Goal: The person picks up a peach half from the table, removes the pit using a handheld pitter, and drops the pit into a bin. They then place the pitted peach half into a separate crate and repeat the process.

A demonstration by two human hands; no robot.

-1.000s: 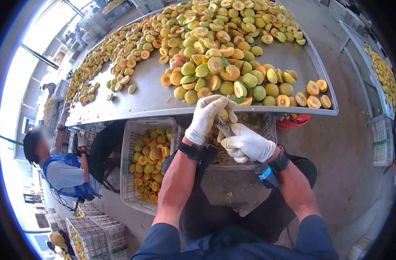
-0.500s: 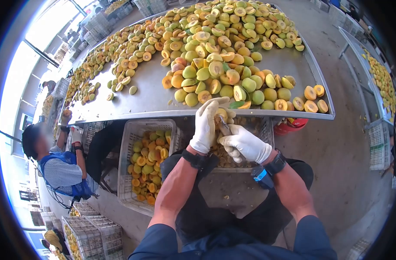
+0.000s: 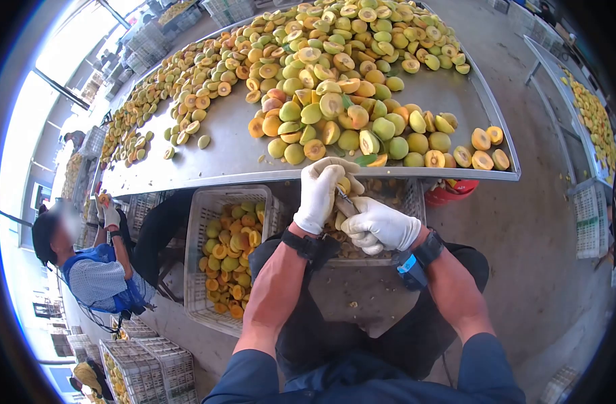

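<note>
My left hand (image 3: 319, 192), in a white glove, is closed around a halved yellow fruit (image 3: 344, 184) just below the front edge of the steel table (image 3: 220, 151). My right hand (image 3: 380, 225), also gloved, grips a small metal pitting tool (image 3: 344, 200) whose tip is in the fruit. Both hands hover over a white crate (image 3: 409, 202) that holds pits and scraps. On the table lies a large heap of green and orange fruit (image 3: 335, 101), whole and halved.
A white crate of halved fruit (image 3: 230, 249) stands to the left of my knees. A co-worker in a blue vest (image 3: 95, 273) sits at the far left holding a fruit. A red bucket (image 3: 456, 190) sits under the table's right end. Another fruit table (image 3: 594, 114) stands far right.
My hands have stayed together on the fruit, shifting only slightly as the tool works in it. The co-worker at the left has raised both hands higher.
</note>
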